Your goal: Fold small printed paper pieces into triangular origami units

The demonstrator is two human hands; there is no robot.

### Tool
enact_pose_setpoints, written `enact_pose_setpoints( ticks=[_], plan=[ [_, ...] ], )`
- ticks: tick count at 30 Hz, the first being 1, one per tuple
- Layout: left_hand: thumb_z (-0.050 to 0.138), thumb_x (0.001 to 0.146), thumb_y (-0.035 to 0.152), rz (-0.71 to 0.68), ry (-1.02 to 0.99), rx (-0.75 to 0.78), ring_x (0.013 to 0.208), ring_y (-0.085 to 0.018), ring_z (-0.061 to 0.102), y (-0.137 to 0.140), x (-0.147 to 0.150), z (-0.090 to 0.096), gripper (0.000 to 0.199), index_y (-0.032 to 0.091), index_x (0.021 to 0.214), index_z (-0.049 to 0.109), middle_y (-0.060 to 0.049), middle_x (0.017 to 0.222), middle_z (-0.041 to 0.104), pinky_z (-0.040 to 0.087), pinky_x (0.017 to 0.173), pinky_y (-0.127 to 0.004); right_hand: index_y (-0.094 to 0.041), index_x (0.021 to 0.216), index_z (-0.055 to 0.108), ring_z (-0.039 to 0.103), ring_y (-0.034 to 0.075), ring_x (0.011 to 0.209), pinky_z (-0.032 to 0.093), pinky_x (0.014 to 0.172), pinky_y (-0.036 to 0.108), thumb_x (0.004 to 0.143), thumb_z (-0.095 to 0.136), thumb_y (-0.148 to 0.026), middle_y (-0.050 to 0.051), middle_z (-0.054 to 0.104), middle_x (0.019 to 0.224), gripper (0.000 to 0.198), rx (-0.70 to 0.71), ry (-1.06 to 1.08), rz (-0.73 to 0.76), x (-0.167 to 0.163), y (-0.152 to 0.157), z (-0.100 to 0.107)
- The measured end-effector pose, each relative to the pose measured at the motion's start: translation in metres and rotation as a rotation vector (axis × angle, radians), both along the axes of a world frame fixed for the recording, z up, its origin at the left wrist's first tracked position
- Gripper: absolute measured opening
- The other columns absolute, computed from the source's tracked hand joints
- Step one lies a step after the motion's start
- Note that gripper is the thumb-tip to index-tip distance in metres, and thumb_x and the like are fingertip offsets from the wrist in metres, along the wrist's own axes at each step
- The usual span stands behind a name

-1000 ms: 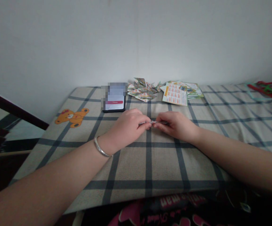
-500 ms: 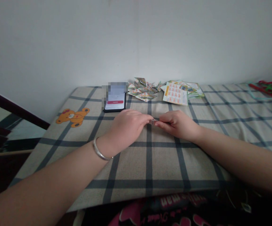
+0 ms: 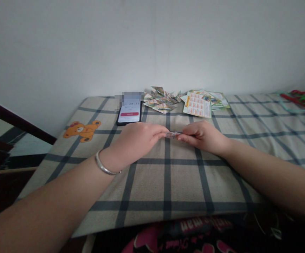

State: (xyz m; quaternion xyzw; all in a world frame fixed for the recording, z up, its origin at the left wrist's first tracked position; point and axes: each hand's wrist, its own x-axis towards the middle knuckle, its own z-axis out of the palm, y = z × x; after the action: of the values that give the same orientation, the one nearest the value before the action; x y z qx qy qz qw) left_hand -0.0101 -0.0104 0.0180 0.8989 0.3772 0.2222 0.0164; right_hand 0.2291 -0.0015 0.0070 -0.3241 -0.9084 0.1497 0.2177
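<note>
Between my two hands is a small strip of folded printed paper (image 3: 172, 134), pinched at both ends over the middle of the table. My left hand (image 3: 143, 138), with a silver bangle at the wrist, closes its thumb and fingers on the left end. The right end sits in the closed fingers of my right hand (image 3: 203, 136). Beyond my hands lies a pile of folded paper pieces (image 3: 161, 102) with similar print. To its right is a stack of flat printed sheets (image 3: 198, 104). Much of the strip is hidden by my fingers.
A phone (image 3: 130, 114) with a lit screen lies behind my left hand. The checked tablecloth (image 3: 152, 186) carries a bear picture (image 3: 82, 131) at the left. Red and green cords (image 3: 304, 100) lie at the far right. A white wall (image 3: 152, 45) stands behind the table.
My hands have moved slightly apart, the left one shifting left and the right one a little right. More of the folded paper strip shows between them.
</note>
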Motion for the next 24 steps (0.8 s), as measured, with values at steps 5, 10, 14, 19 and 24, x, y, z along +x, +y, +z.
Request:
enact_pose_setpoints(
  ticks=[5, 10, 14, 19, 24],
  plan=[
    [0.052, 0.093, 0.022, -0.073, -0.017, -0.043, 0.089, -0.016, 0.07, 0.003, 0.0, -0.001, 0.023, 0.025, 0.106, 0.07, 0.003, 0.102, 0.075, 0.051, 0.075, -0.028, -0.017, 0.058, 0.051, 0.036, 0.008, 0.049, 0.021, 0.05, 0.026, 0.097, 0.047, -0.045, -0.004, 0.041, 0.053, 0.048, 0.037, -0.019, -0.006, 0.002, 0.0, 0.0],
    [0.052, 0.092, 0.021, -0.1, -0.006, -0.069, 0.09, -0.017, 0.068, 0.004, 0.001, -0.007, 0.021, 0.022, 0.102, 0.071, 0.001, 0.099, 0.074, 0.051, 0.08, -0.031, -0.018, 0.063, 0.058, 0.045, 0.011, 0.056, 0.024, 0.055, 0.027, 0.097, 0.047, -0.043, -0.001, 0.05, 0.056, 0.043, 0.163, -0.107, -0.002, 0.002, -0.001, -0.002],
    [0.061, 0.09, 0.027, -0.16, -0.032, 0.011, 0.089, -0.017, 0.064, 0.003, 0.004, -0.01, 0.013, 0.019, 0.094, 0.071, -0.002, 0.089, 0.072, 0.049, 0.081, -0.031, -0.019, 0.063, 0.059, 0.046, 0.013, 0.057, 0.026, 0.055, 0.028, 0.097, 0.045, -0.045, 0.0, 0.051, 0.056, 0.045, 0.209, -0.112, 0.025, 0.0, -0.004, -0.001],
    [0.064, 0.088, 0.028, -0.183, 0.044, 0.066, 0.083, -0.019, 0.061, 0.002, 0.006, -0.01, 0.012, 0.018, 0.085, 0.071, -0.002, 0.08, 0.069, 0.047, 0.077, -0.034, -0.019, 0.062, 0.059, 0.047, 0.012, 0.055, 0.025, 0.055, 0.028, 0.097, 0.044, -0.048, 0.0, 0.052, 0.055, 0.049, 0.28, -0.154, 0.055, -0.005, -0.008, 0.001],
    [0.059, 0.09, 0.026, -0.159, 0.04, 0.106, 0.082, -0.019, 0.059, 0.001, 0.009, -0.009, 0.015, 0.018, 0.084, 0.07, -0.002, 0.081, 0.069, 0.044, 0.077, -0.034, -0.018, 0.066, 0.06, 0.048, 0.013, 0.057, 0.026, 0.054, 0.027, 0.096, 0.046, -0.047, 0.001, 0.052, 0.057, 0.044, 0.275, -0.116, 0.001, -0.008, -0.01, 0.001]
  ],
)
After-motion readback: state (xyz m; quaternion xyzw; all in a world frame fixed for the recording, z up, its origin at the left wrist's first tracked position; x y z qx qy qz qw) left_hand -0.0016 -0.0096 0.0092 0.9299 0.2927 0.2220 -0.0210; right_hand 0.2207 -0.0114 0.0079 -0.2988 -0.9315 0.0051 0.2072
